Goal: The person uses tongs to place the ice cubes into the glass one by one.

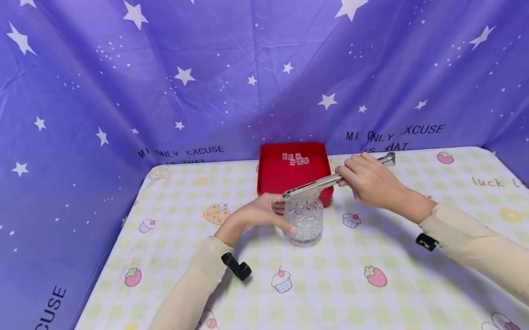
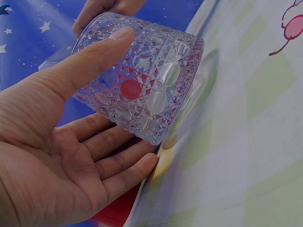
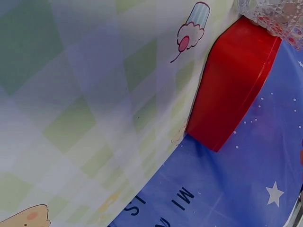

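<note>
A clear cut-glass tumbler stands upright on the tablecloth, its faceted wall large in the left wrist view. My left hand is beside it, the thumb lying along its near side. The other fingers reach out loosely behind and below it, nearly straight. My right hand grips metal tongs around the middle, palm down. The tongs lie almost level, with their tips above the tumbler's rim; I cannot tell whether they pinch anything.
Just behind the tumbler sits a red tray with several small clear cubes toward its back. The table has a checked cloth. A blue star-patterned curtain hangs along the table's back and sides.
</note>
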Motion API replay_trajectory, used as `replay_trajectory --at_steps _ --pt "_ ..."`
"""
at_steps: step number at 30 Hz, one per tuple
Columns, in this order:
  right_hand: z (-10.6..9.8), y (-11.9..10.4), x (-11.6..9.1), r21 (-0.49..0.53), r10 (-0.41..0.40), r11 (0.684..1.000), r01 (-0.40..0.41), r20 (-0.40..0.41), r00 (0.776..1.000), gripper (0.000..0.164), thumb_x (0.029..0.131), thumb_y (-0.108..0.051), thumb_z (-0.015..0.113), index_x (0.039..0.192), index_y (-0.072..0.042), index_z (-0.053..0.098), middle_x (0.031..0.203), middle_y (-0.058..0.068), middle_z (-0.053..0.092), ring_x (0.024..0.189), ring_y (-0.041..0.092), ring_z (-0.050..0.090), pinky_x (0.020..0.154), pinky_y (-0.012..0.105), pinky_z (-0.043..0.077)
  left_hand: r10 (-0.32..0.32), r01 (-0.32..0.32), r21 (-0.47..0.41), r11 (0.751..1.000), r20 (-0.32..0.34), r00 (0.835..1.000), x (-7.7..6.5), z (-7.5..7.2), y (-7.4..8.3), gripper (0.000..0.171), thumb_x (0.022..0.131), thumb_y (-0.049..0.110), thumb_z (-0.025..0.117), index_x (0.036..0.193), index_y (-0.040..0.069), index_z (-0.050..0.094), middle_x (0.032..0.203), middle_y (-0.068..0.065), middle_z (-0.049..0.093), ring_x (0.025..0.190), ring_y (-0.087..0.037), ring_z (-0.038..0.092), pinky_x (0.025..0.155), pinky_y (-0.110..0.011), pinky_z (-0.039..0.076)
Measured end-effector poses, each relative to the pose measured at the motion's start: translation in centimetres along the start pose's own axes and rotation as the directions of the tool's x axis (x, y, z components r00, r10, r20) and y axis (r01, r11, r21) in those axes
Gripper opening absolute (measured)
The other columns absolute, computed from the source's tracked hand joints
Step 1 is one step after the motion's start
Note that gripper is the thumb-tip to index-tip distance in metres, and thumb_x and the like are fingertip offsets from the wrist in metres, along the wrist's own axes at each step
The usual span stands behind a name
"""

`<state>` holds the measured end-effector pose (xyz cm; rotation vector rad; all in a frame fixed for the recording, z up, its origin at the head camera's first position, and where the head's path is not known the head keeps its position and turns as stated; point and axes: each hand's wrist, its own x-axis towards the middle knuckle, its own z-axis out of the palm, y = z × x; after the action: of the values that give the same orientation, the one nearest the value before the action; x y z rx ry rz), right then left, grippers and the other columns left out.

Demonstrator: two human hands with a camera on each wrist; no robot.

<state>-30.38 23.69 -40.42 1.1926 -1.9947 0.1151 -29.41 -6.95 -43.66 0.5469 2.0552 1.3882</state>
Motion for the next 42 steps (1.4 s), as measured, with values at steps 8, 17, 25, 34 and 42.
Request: replay_trajectory --at_steps 8,17,25,34,42 --pt "0.0 0.2 0.1 0.003 0.0 1.0 0.0 0.001 1.0 0.044 0.112 -0.031 0.035 0.094 0.0 0.062 0.072 0.009 0.052 0.068 0.03 0.051 0.061 0.039 0.039 0.001 -0.001 -0.005 1.0 0.0 1.0 0.0 -0.1 0.2 0.07 0.074 0.008 0.088 0.138 0.003 0.06 0.139 -0.012 0.064 0.131 -0.025 0.058 0.115 -0.037 0.046" --pt "0.1 0.1 -0.2 0.001 0.014 1.0 -0.014 0.012 1.0 0.046 0.112 -0.032 0.034 0.094 0.0 0.062 0.071 0.009 0.052 0.067 0.03 0.051 0.06 0.038 0.038 -0.012 0.012 -0.013 1.0 0.006 1.0 0.2 0.1 0.0 0.075 0.073 0.008 0.089 0.141 0.003 0.058 0.142 -0.011 0.062 0.134 -0.026 0.056 0.118 -0.038 0.043" --pt "0.2 0.0 -0.1 -0.001 0.019 1.0 -0.019 -0.006 1.0 0.045 0.112 -0.031 0.036 0.094 0.0 0.062 0.071 0.009 0.052 0.066 0.03 0.049 0.059 0.037 0.035 -0.012 0.012 -0.006 1.0 0.003 1.0 0.2 0.2 0.1 0.082 0.073 0.009 0.089 0.146 -0.001 0.052 0.147 -0.015 0.058 0.137 -0.03 0.054 0.119 -0.039 0.043" --pt "0.1 0.3 1.2 -0.059 0.07 0.996 -0.072 -0.028 0.997 0.041 0.111 -0.027 0.038 0.096 0.002 0.062 0.072 0.013 0.052 0.065 0.032 0.046 0.059 0.038 0.034 0.015 -0.014 -0.033 0.999 0.028 1.0 0.0 0.2 0.0 0.072 0.075 0.005 0.086 0.141 0.002 0.057 0.135 -0.013 0.067 0.126 -0.023 0.062 0.112 -0.033 0.049" --pt "0.2 1.4 4.0 -0.183 0.179 0.966 -0.185 -0.047 0.983 0.034 0.108 -0.023 0.043 0.098 0.003 0.062 0.073 0.018 0.056 0.067 0.037 0.05 0.061 0.044 0.039 0.035 -0.033 -0.045 0.998 0.039 0.999 0.0 0.0 0.0 0.069 0.076 0.003 0.085 0.14 0.007 0.061 0.13 -0.01 0.07 0.119 -0.016 0.065 0.108 -0.03 0.051"
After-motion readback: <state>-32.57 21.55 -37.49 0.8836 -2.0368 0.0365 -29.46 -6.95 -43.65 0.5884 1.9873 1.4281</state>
